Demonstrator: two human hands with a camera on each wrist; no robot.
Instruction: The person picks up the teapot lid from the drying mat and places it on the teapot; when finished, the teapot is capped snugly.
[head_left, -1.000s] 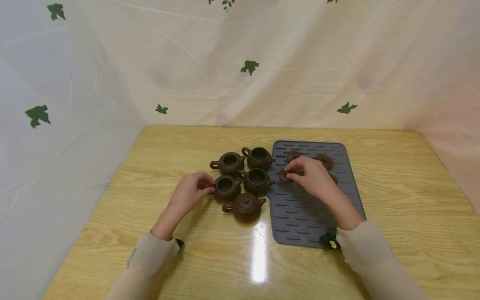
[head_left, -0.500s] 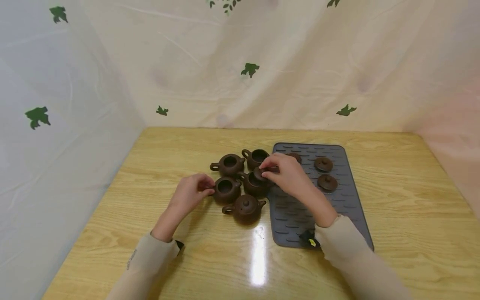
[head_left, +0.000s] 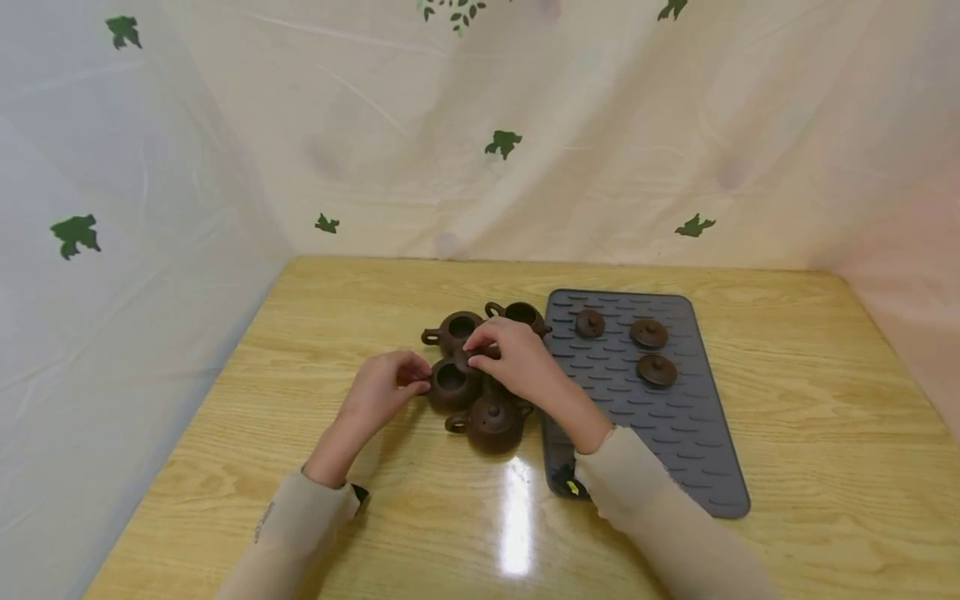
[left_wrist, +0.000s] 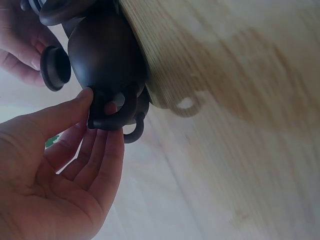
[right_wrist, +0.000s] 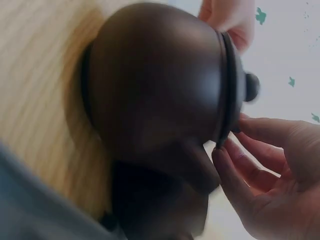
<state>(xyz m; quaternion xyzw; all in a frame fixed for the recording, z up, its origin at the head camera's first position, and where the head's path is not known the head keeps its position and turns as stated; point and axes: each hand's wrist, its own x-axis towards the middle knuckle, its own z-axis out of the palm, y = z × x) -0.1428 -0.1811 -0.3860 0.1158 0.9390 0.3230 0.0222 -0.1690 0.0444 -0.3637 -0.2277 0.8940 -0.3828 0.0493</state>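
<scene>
My left hand (head_left: 378, 392) pinches the handle (left_wrist: 117, 116) of a dark brown, lidless teapot (head_left: 454, 403), thumb on top and fingers beneath. Close above that teapot's round opening, my right hand (head_left: 517, 358) holds a small brown lid (left_wrist: 56, 69) by its knob, tilted in the left wrist view. Just in front stands a matching teapot with its lid on (head_left: 493, 427); it fills much of the right wrist view. Another lidless teapot (head_left: 444, 337) sits behind the gripped one. The right hand largely hides a further teapot in the middle.
On the right lies a dark grey ridged mat (head_left: 675, 442). It bears three lids, one at the left (head_left: 590, 324), one at the back right (head_left: 649, 333) and one in front of that (head_left: 657, 371). A lidless teapot (head_left: 522, 314) stands at the mat's left edge.
The right hand has lifted a lid off the mat and carried it left, past the middle teapot, to the one the left hand grips. The left hand stays in place.
</scene>
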